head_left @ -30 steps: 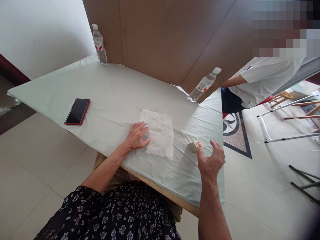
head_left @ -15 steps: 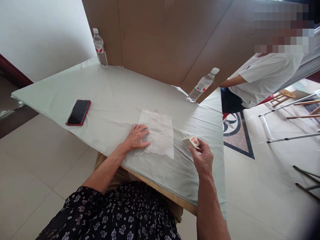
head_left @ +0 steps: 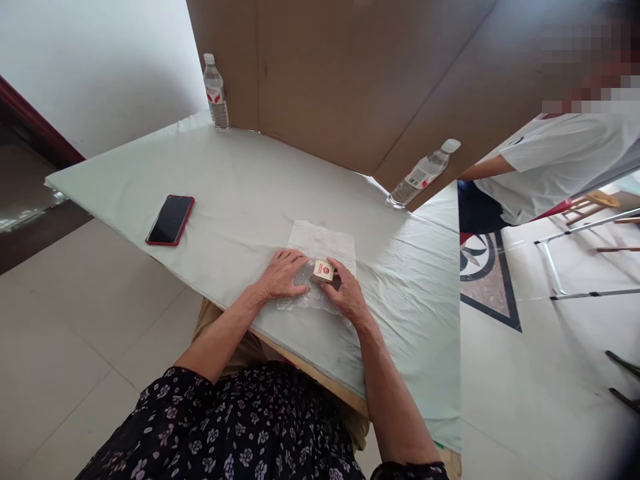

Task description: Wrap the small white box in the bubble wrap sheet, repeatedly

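So the right hand [head_left: 349, 298] has the little box [head_left: 323, 271] pinched between thumb and fingers, red-marked side facing up, right over the middle of the clear sheet [head_left: 325, 240]. Can't really tell if the box is resting on the sheet or held just above it. The left hand [head_left: 286, 275] is empty and spread pretty wide, palm down at the sheet's left edge, thumb pointing toward the box but not quite on it. All of this is at the near edge of the table [head_left: 240, 180]. Over to the left there's a phone [head_left: 170, 220] lying flat, and a bottle [head_left: 216, 93] and a second bottle [head_left: 420, 177] stand by the cardboard [head_left: 350, 80], with a person in a white shirt [head_left: 575, 157] off to the right
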`<move>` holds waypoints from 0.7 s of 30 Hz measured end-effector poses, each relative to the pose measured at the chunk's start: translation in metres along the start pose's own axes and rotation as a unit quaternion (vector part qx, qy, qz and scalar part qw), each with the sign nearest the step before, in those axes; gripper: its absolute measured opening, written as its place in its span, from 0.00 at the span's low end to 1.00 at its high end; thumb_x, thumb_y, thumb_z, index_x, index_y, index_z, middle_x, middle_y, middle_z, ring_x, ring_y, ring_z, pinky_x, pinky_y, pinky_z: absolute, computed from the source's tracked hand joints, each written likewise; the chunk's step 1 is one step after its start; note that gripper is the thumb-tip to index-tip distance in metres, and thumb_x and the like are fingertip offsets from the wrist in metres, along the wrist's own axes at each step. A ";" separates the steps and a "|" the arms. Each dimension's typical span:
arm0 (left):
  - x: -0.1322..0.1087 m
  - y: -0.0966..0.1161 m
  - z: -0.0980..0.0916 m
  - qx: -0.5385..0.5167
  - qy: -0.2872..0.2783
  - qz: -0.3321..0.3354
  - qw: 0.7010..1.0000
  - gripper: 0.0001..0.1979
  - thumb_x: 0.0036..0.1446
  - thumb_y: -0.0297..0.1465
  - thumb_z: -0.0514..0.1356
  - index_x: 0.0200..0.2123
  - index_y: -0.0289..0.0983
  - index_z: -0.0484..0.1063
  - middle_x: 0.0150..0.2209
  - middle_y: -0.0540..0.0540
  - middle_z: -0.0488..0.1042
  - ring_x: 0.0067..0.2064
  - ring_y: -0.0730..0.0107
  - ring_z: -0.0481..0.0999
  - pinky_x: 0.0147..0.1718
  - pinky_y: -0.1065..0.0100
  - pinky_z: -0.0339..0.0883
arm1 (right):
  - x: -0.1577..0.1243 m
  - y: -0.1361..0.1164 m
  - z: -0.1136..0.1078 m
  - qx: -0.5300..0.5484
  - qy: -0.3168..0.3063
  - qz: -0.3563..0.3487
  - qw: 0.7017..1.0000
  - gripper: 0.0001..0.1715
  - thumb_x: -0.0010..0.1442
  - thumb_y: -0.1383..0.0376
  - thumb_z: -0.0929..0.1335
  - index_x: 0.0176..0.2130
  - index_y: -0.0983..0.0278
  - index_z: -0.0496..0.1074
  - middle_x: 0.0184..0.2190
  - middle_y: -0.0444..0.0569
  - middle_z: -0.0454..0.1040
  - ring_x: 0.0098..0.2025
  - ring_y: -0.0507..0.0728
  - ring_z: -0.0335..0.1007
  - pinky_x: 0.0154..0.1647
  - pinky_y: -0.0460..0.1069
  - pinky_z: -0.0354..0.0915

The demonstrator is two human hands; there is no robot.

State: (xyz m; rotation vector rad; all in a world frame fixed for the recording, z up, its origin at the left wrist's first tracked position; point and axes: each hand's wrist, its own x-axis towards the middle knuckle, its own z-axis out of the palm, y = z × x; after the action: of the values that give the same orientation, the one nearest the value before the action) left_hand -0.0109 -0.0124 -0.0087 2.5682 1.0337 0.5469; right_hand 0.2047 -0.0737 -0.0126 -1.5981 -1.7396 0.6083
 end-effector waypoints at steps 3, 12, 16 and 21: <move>0.000 0.000 -0.001 -0.002 -0.005 0.004 1.000 0.33 0.51 0.42 0.66 0.59 0.39 0.66 0.61 0.38 0.68 0.64 0.51 0.64 0.63 0.50 0.55 | -0.004 0.003 0.000 0.009 0.005 0.002 1.000 0.35 0.56 0.62 0.70 0.62 0.59 0.65 0.59 0.55 0.73 0.57 0.64 0.72 0.60 0.62 0.66; -0.001 0.000 -0.003 -0.032 -0.002 0.005 0.999 0.32 0.49 0.39 0.68 0.58 0.41 0.68 0.60 0.39 0.69 0.63 0.49 0.65 0.63 0.49 0.55 | 0.000 0.000 -0.009 0.011 -0.025 -0.003 1.000 0.33 0.57 0.65 0.68 0.62 0.59 0.66 0.58 0.54 0.74 0.56 0.62 0.72 0.60 0.61 0.67; -0.001 -0.001 -0.002 -0.033 -0.004 0.006 0.999 0.33 0.48 0.39 0.68 0.58 0.41 0.68 0.60 0.39 0.69 0.63 0.48 0.65 0.63 0.49 0.54 | -0.001 0.000 -0.005 0.014 -0.017 -0.001 1.000 0.34 0.57 0.66 0.67 0.62 0.60 0.65 0.59 0.55 0.73 0.57 0.63 0.72 0.61 0.62 0.65; -0.002 -0.003 0.000 -0.027 0.001 0.009 1.000 0.31 0.51 0.39 0.66 0.59 0.40 0.68 0.61 0.38 0.69 0.64 0.48 0.64 0.63 0.49 0.54 | -0.011 -0.008 -0.011 -0.012 0.034 -0.028 0.999 0.35 0.58 0.64 0.67 0.64 0.59 0.62 0.61 0.56 0.69 0.60 0.63 0.69 0.59 0.61 0.67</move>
State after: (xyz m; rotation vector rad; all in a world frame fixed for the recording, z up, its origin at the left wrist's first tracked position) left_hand -0.0139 -0.0113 -0.0102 2.5321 0.9844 0.5742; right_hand 0.2077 -0.0871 -0.0014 -1.5629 -1.7410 0.5043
